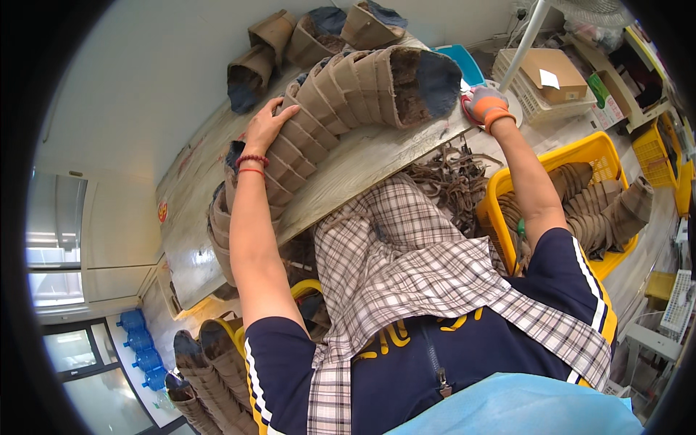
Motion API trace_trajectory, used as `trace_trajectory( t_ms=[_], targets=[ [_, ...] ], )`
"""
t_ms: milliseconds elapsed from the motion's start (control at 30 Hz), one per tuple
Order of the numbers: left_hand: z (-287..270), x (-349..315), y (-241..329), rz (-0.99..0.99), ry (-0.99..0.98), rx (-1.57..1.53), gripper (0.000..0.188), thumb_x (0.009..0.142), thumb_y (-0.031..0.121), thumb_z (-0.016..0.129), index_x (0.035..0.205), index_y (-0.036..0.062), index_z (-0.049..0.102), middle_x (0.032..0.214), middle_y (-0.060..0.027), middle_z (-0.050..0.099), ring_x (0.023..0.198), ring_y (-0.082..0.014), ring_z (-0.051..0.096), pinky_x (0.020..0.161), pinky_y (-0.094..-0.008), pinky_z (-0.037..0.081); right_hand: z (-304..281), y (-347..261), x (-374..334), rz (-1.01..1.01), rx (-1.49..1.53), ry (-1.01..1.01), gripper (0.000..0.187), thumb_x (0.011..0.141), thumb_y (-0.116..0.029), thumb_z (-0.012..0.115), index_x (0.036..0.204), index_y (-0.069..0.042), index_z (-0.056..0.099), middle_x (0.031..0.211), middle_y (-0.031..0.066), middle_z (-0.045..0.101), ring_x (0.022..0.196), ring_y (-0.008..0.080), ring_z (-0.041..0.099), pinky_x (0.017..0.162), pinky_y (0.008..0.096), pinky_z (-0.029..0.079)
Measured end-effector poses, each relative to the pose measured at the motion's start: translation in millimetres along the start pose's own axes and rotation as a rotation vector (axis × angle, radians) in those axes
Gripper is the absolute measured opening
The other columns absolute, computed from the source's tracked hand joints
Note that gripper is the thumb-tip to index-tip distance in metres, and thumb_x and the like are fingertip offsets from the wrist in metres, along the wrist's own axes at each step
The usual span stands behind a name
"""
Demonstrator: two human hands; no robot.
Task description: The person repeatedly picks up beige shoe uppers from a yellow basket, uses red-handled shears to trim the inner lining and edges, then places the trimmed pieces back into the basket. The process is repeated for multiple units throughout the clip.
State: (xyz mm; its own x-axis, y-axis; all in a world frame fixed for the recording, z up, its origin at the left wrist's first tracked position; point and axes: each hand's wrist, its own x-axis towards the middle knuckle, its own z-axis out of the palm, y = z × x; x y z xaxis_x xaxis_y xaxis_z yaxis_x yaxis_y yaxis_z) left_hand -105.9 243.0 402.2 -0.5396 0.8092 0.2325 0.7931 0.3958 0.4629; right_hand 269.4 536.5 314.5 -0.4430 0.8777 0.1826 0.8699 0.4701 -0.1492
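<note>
A long curved stack of nested brown shoe uppers (319, 116), with dark blue and fuzzy brown insides, lies across the worktable (391, 156). My bare left hand (268, 130), with red bracelets at the wrist, rests on the stack's left side, fingers stretched out and thumb apart. At the table's right edge, past the stack's open end, is my right hand (487, 107) in a grey and orange glove. Its fingers are curled by something red, and whatever they hold is mostly hidden.
Several more uppers (315, 40) stand at the table's far side. A yellow basket (500, 225) of stacked uppers is at my right, beside a heap of brown strips (453, 177). A teal bin (464, 61), a fan pole (525, 43) and a cardboard box (554, 72) stand beyond.
</note>
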Motion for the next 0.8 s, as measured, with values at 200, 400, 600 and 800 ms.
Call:
trace_trajectory(
  t_ms=[200,400,600,800],
  targets=[
    [2,6,4,-0.014,-0.043,0.008,0.072,0.072,0.064,0.059,0.121,0.0111,0.058,0.119,-0.0147,0.06,0.111,-0.0298,0.055,0.092,-0.0361,0.042,16,-13,24,-0.09,-0.091,-0.114,0.03,0.079,-0.028,0.056,0.097,-0.008,0.069,0.103,0.0189,0.064,0.095,0.0341,0.062,0.082,0.0406,0.051],
    [-25,-30,21,0.292,0.404,0.164,0.047,0.081,0.04,0.062,0.114,0.007,0.06,0.115,-0.0136,0.061,0.108,-0.0308,0.056,0.092,-0.0367,0.042,8,-6,13,-0.137,-0.09,-0.008,0.034,0.081,-0.039,0.054,0.098,-0.013,0.068,0.103,0.0175,0.062,0.099,0.035,0.059,0.085,0.0435,0.047],
    [-39,-209,18,0.031,1.306,-0.513,0.009,0.088,0.009,0.058,0.092,0.0005,0.056,0.088,-0.0021,0.056,0.081,-0.0103,0.051,0.075,-0.0251,0.044,17,33,25,-0.177,0.046,0.095,0.03,0.083,-0.036,0.057,0.099,-0.012,0.067,0.099,0.0159,0.063,0.092,0.0343,0.061,0.08,0.0419,0.048],
    [-3,-358,-56,-0.487,1.409,-1.115,0.025,0.089,0.024,0.061,0.095,0.0012,0.053,0.093,-0.0052,0.055,0.085,-0.0171,0.052,0.079,-0.0302,0.043,-37,-72,-4,-0.129,1.327,-0.214,0.047,0.082,-0.044,0.065,0.112,-0.009,0.064,0.102,0.0006,0.065,0.088,0.0144,0.061,0.076,0.0311,0.047]
  ],
)
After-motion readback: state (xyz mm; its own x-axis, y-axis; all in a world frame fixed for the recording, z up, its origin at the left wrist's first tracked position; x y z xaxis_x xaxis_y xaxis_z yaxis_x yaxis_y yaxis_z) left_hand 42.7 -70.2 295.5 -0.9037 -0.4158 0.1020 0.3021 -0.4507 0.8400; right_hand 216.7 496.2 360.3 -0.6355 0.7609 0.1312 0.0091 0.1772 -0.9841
